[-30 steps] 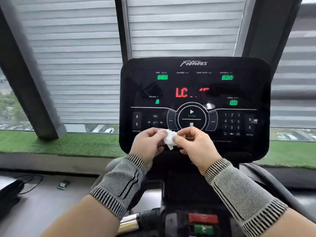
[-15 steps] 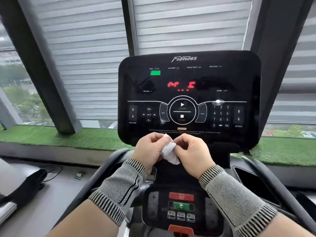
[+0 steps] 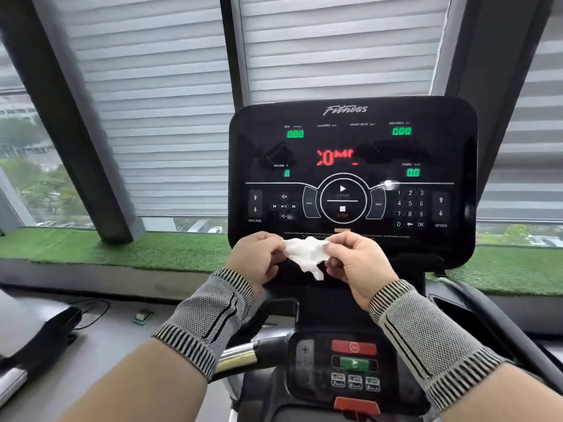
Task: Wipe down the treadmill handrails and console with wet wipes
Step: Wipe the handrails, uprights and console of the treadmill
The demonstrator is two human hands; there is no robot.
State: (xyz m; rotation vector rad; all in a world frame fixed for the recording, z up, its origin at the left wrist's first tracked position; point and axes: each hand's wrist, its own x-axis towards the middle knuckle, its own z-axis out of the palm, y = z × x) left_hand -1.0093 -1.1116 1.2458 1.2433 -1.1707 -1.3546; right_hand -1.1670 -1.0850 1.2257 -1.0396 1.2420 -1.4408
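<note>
Left hand (image 3: 259,258) and right hand (image 3: 355,263) each pinch the wet wipe (image 3: 306,254) — stretched left-to-right — before the console (image 3: 350,141).

Grey slatted blinds (image 3: 170,95) cover the windows, split by dark slanted window frames (image 3: 73,123). A strip of green artificial turf (image 3: 115,248) runs along the sill below them. On the grey floor at the left lie a small green-edged device (image 3: 142,316) and a thin black cable (image 3: 94,312), beside a black object (image 3: 36,336) at the left edge.
</note>
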